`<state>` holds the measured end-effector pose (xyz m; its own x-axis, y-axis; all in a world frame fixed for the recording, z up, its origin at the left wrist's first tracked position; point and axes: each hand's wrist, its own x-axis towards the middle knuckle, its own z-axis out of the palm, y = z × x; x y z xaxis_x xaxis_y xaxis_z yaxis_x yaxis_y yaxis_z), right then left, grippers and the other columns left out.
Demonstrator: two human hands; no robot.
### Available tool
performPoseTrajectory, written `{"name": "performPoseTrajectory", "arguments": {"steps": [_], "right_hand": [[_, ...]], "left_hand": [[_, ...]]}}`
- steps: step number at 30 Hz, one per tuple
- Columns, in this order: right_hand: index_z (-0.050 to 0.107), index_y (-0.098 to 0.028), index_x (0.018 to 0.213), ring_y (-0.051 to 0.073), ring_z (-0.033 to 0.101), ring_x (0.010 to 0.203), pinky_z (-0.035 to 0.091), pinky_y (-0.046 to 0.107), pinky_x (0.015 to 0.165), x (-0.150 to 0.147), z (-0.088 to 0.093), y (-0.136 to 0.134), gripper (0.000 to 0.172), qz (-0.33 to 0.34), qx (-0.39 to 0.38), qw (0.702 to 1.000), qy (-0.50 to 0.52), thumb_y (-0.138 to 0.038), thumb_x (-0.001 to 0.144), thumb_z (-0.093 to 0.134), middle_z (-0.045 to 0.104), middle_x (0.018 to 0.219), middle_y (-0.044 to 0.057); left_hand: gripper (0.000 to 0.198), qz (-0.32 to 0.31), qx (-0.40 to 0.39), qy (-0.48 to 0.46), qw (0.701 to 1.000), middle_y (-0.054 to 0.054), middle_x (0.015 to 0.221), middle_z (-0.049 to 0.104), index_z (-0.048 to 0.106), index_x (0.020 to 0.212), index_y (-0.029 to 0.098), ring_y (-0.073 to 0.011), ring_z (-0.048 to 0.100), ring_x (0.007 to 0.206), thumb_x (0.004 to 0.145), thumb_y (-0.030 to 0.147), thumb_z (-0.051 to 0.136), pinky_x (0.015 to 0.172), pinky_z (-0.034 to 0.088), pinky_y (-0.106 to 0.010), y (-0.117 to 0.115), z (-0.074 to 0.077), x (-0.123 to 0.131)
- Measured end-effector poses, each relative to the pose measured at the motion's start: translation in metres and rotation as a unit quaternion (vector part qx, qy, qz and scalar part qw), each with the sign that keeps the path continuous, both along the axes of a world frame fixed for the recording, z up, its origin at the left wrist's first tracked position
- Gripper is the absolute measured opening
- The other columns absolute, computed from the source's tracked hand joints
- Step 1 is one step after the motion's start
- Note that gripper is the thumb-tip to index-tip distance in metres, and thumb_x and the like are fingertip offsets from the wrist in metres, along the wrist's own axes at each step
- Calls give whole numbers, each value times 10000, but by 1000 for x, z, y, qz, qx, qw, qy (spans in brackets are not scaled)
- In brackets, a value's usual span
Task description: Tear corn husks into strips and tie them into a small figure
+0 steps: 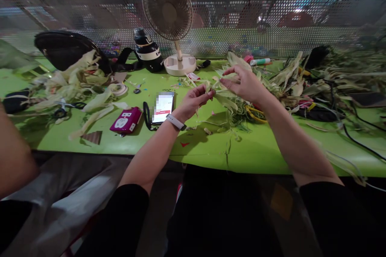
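Between my two hands is a pale green strip of corn husk (215,83). My left hand (195,99), with a watch on its wrist, pinches the strip's near end. Thumb and forefinger of my right hand (240,83) close on its other side, the hand coming in from the right. Just beyond and beneath my right hand lie more loose husks (230,104) and green shreds. A phone (164,106) with a lit screen lies left of my left hand.
A desk fan (167,8) and a black bottle (147,50) stand at the back by a perforated metal screen. Husk piles (289,84) spread right. Scissors (62,109), tape (119,89) and a magenta box (126,121) lie left. Cables (362,136) cross the right side. Another person's arm (13,156) is at left.
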<state>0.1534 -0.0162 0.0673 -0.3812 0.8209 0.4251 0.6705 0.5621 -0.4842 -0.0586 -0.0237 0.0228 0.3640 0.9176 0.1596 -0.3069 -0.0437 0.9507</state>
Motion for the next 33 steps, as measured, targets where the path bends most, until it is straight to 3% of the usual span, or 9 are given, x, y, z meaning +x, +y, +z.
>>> {"name": "performPoseTrajectory", "arguments": {"steps": [4, 9, 16, 18, 21, 23, 27, 30, 33], "right_hand": [[647, -204, 1208, 276, 678, 934, 539, 449, 823, 19, 12, 1, 645, 15, -92, 996, 5, -676, 776, 738, 698, 1040, 91], [628, -220, 1308, 187, 632, 755, 511, 384, 730, 39, 18, 6, 704, 62, -162, 984, 29, -640, 760, 768, 679, 828, 14], [762, -225, 918, 122, 513, 571, 435, 318, 584, 44, 21, 6, 476, 66, -263, 962, 20, -679, 794, 693, 688, 729, 26], [768, -228, 916, 108, 472, 522, 410, 312, 555, 47, 20, 8, 476, 59, -278, 959, 11, -682, 811, 666, 688, 699, 18], [787, -241, 964, 136, 550, 584, 438, 321, 595, 58, 7, 22, 474, 64, -260, 963, -29, -673, 819, 655, 701, 700, 19], [791, -241, 873, 171, 605, 650, 466, 340, 623, 69, -7, 35, 432, 70, -236, 965, -86, -651, 809, 674, 723, 724, 38], [712, -232, 651, 234, 625, 682, 493, 389, 653, 75, -29, 49, 381, -93, -94, 976, -176, -589, 784, 715, 672, 619, 76], [764, -210, 862, 299, 679, 902, 529, 480, 818, 51, -23, 36, 309, -100, -40, 987, -118, -494, 867, 642, 751, 931, 133], [728, -216, 1159, 286, 684, 1061, 532, 484, 943, 13, -11, 15, 422, -2, -73, 997, -14, -531, 912, 594, 732, 1206, 126]], "left_hand": [[250, 39, -47, -12, 998, 44, 646, 609, 673, 749, 156, -17, 457, 517, 680, 257, 891, 462, 314, -154, 5, 1, -3], [200, 75, -82, -28, 993, 46, 625, 602, 652, 705, 146, -6, 436, 475, 725, 181, 848, 429, 286, -159, 9, 2, -4], [131, 130, -102, -82, 983, 48, 639, 638, 695, 735, 157, -4, 482, 491, 744, 96, 811, 437, 335, -135, 19, 5, -16], [117, 152, -105, -100, 978, 48, 632, 635, 701, 739, 154, -1, 470, 475, 764, 81, 788, 426, 336, -128, 23, 7, -20], [131, 175, -103, -123, 971, 45, 614, 620, 688, 713, 155, -1, 440, 455, 787, 78, 764, 404, 319, -131, 28, 8, -27], [138, 171, -99, -126, 972, 43, 612, 614, 684, 707, 156, -3, 437, 457, 794, 79, 758, 401, 313, -133, 30, 9, -29], [105, 148, -97, -114, 978, 42, 618, 615, 706, 737, 157, -1, 449, 464, 803, 95, 757, 413, 327, -132, 27, 8, -27], [87, 137, -79, -85, 984, 44, 635, 627, 717, 759, 166, -1, 462, 468, 790, 126, 788, 420, 336, -136, 22, 7, -23], [112, 129, -63, -60, 988, 48, 638, 625, 712, 759, 173, -3, 481, 480, 768, 145, 821, 431, 345, -140, 18, 7, -18]]}}
